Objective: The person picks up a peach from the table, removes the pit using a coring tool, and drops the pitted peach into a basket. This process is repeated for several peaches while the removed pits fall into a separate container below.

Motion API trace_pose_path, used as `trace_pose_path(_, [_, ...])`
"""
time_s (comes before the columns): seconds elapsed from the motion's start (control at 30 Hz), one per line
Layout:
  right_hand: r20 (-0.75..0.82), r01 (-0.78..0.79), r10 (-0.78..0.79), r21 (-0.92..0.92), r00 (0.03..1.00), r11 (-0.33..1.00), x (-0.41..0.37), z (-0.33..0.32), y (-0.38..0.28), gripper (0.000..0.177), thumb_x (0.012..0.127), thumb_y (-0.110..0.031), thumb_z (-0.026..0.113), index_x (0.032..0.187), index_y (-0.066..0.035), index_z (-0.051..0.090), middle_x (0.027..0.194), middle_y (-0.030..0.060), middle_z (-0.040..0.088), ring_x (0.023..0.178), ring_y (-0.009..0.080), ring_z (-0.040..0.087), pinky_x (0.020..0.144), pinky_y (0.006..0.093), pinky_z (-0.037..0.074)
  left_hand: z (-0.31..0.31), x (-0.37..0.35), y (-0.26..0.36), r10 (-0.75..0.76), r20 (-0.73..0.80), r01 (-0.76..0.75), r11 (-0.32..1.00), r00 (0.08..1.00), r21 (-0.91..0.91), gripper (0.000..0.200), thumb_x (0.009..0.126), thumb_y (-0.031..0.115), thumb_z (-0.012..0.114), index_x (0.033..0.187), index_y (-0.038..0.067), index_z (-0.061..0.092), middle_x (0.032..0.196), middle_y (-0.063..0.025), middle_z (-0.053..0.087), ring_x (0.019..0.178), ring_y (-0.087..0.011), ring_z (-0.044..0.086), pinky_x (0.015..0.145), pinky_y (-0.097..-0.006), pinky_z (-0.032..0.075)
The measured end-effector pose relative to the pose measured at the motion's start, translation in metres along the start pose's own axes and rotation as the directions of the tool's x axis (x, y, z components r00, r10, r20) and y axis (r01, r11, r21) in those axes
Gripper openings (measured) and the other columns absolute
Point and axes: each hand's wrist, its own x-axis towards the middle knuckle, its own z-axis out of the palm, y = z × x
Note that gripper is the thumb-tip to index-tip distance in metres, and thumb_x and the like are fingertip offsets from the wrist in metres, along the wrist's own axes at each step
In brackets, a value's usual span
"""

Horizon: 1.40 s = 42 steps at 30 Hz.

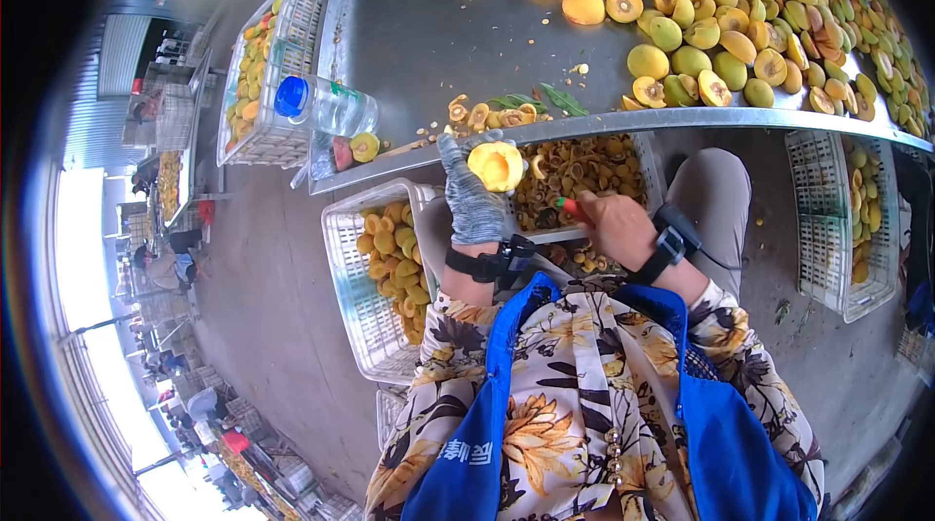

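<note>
My left hand [472, 198], in a grey knit glove, is closed around a yellow peach half [496, 167] with a hollow where the stone sat. It is just in front of the metal table's edge. Bare and closed, my right hand [621, 229] grips a small tool with a red and green handle [573, 208]; its working end cannot be made out. Below both hands stands a crate of peach scraps and stones [584, 170]. A white crate [375, 326] holding peach halves [397, 253] is beside my left arm.
Many halved peaches [726, 29] are heaped on the metal table [419, 54]. A water bottle with a blue cap [336, 107] lies near its left corner. More fruit fills a crate [282, 131] at left and another crate [823, 268] at right. Distant people work at far left.
</note>
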Motion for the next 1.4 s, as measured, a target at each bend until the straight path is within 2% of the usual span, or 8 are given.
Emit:
trace_pose_path(0.23, [-0.030,0.043,-0.042,0.046,0.999,0.998,-0.010,-0.027,0.000,0.023,0.073,-0.015,0.065,0.089,-0.003,0.053,0.071,0.0193,0.059,0.069,0.0350,0.060,0.064,0.0433,0.047,-0.112,0.023,0.069,0.409,0.197,-0.426,0.604,0.891,0.673,0.036,0.088,0.032,0.056,0.105,0.000,0.058,0.089,-0.0109,0.064,0.084,-0.0236,0.061,0.074,-0.0320,0.051])
trace_pose_path(0.3, [0.031,-0.082,0.078,0.161,0.996,0.984,-0.007,-0.031,-0.003,0.031,0.073,-0.018,0.067,0.096,-0.003,0.052,0.077,0.0202,0.059,0.073,0.0353,0.060,0.064,0.0419,0.047,-0.119,0.025,0.104,0.275,0.184,-0.109,-0.267,0.944,0.958,0.028,0.085,0.024,0.062,0.102,0.002,0.061,0.094,-0.0110,0.064,0.084,-0.0212,0.061,0.074,-0.0299,0.049])
trace_pose_path(0.4, [0.060,-0.175,0.165,0.327,0.985,0.929,-0.006,-0.029,0.000,0.046,0.073,-0.021,0.070,0.109,-0.003,0.048,0.084,0.0211,0.060,0.076,0.0354,0.060,0.065,0.0396,0.048,-0.103,0.054,0.096,0.384,0.386,-0.520,0.355,0.839,0.777,0.023,0.081,0.015,0.065,0.100,0.004,0.062,0.097,-0.0107,0.064,0.085,-0.0202,0.062,0.076,-0.0294,0.049])
trace_pose_path(0.53, [-0.049,-0.154,0.206,0.501,0.977,0.851,-0.012,-0.044,-0.003,0.058,0.075,-0.020,0.068,0.121,-0.002,0.038,0.074,0.0160,0.061,0.070,0.0293,0.063,0.062,0.0375,0.049,0.057,0.080,0.034,0.206,0.943,-0.883,-0.342,0.262,0.320,0.020,0.083,0.013,0.061,0.102,0.009,0.062,0.100,-0.0072,0.064,0.089,-0.0215,0.062,0.078,-0.0303,0.049])
trace_pose_path(0.97, [-0.139,-0.268,0.425,0.596,0.894,0.757,-0.058,-0.072,0.016,0.053,0.076,-0.019,0.065,0.120,-0.002,0.039,0.089,0.0220,0.060,0.080,0.0338,0.061,0.071,0.0374,0.048,0.191,0.150,-0.106,-0.282,0.698,-0.753,-0.229,0.658,0.617,0.046,0.067,0.019,0.075,0.106,0.002,0.056,0.096,-0.0124,0.064,0.085,-0.0260,0.063,0.073,-0.0328,0.051])
trace_pose_path(1.07, [-0.249,-0.189,0.393,0.580,0.885,0.793,-0.047,-0.075,0.013,0.045,0.076,-0.019,0.065,0.114,-0.003,0.046,0.087,0.0215,0.059,0.079,0.0344,0.061,0.071,0.0370,0.048,0.153,0.140,-0.057,-0.295,0.461,-0.093,0.753,0.837,0.651,0.020,0.075,0.011,0.068,0.094,0.008,0.062,0.083,-0.0039,0.063,0.055,-0.0084,0.057,0.042,-0.0219,0.044])
trace_pose_path(1.3, [-0.349,-0.060,0.286,0.537,0.892,0.841,-0.013,-0.074,-0.006,0.040,0.077,-0.016,0.063,0.111,-0.001,0.048,0.082,0.0212,0.059,0.073,0.0339,0.060,0.069,0.0363,0.047,0.145,0.146,-0.078,0.012,0.927,-0.927,0.016,0.376,0.376,0.047,0.076,0.030,0.069,0.113,0.006,0.055,0.109,-0.0168,0.059,0.097,-0.0294,0.059,0.080,-0.0358,0.049])
trace_pose_path(1.4, [-0.354,-0.060,0.338,0.607,0.872,0.792,-0.022,-0.075,-0.004,0.039,0.077,-0.017,0.063,0.110,-0.001,0.049,0.080,0.0197,0.059,0.071,0.0314,0.060,0.067,0.0347,0.047,0.187,0.137,-0.104,-0.293,0.738,-0.778,-0.032,0.608,0.627,0.073,0.070,0.045,0.070,0.127,0.006,0.045,0.122,-0.0228,0.050,0.112,-0.0339,0.050,0.093,-0.0393,0.041])
